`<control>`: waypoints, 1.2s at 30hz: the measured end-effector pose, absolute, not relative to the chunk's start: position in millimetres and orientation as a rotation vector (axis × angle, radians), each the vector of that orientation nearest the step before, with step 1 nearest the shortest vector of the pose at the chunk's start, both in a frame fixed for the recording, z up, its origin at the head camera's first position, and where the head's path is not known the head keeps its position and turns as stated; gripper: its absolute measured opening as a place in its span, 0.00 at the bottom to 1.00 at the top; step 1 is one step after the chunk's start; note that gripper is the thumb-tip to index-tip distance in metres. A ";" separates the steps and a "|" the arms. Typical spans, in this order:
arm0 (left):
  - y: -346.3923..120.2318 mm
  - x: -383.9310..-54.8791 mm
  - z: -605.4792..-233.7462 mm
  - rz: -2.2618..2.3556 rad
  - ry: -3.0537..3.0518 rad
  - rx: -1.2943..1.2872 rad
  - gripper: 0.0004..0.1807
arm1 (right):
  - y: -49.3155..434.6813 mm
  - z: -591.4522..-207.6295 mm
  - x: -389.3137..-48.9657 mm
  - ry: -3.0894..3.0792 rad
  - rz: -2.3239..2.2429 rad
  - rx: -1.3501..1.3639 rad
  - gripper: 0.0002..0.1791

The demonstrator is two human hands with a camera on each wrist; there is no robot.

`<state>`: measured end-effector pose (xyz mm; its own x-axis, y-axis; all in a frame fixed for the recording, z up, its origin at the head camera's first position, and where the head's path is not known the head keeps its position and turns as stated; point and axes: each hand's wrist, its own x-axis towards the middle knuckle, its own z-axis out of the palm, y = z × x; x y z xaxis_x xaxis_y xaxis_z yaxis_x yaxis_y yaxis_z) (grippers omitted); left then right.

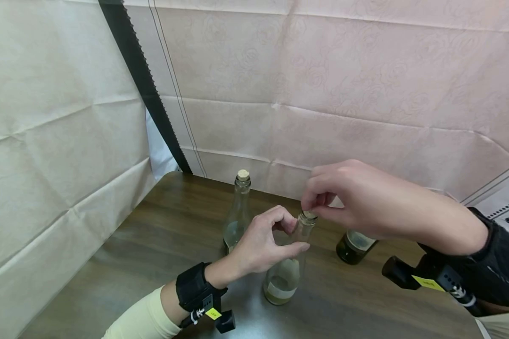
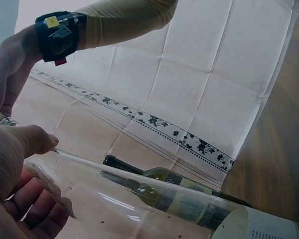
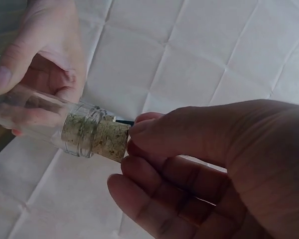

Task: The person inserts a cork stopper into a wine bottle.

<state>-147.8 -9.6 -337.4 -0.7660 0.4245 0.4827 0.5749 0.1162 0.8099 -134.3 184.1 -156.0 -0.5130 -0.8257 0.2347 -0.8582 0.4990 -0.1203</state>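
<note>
A clear glass bottle [image 1: 283,278] with a pale label stands upright on the table. My left hand [image 1: 260,242] holds it round the neck, thumb on the near side and fingers behind. A cork [image 3: 112,139] is partly inside the bottle's mouth, with roughly half of it sticking out in the right wrist view. My right hand [image 1: 354,200] pinches the outer end of that cork between thumb and forefinger, its other fingers loosely bent below. To the left of the left hand is a second clear bottle [image 1: 239,212], closed by its own cork [image 1: 243,174].
A dark green bottle [image 1: 351,249] stands right of the held one, partly hidden under the right hand. The wooden table [image 1: 152,263] ends at pale patterned cloth [image 1: 343,94] hanging behind, with more cloth [image 1: 46,141] at the left side.
</note>
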 end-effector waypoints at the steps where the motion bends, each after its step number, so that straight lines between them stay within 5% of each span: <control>1: -9.4 -147.7 -337.2 -1.735 -2.248 -1.009 0.16 | 183.3 -155.3 -134.8 -2.593 0.322 1.470 0.18; 36: -14.2 -150.3 -338.7 -1.681 -2.280 -1.000 0.16 | 179.8 -161.3 -143.5 -2.614 0.386 1.521 0.18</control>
<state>-150.3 -14.2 -338.7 -0.7700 0.4258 0.4751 0.5797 0.1559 0.7998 -143.5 179.8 -161.3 -0.4988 -0.8420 0.2056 -0.8655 0.4712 -0.1702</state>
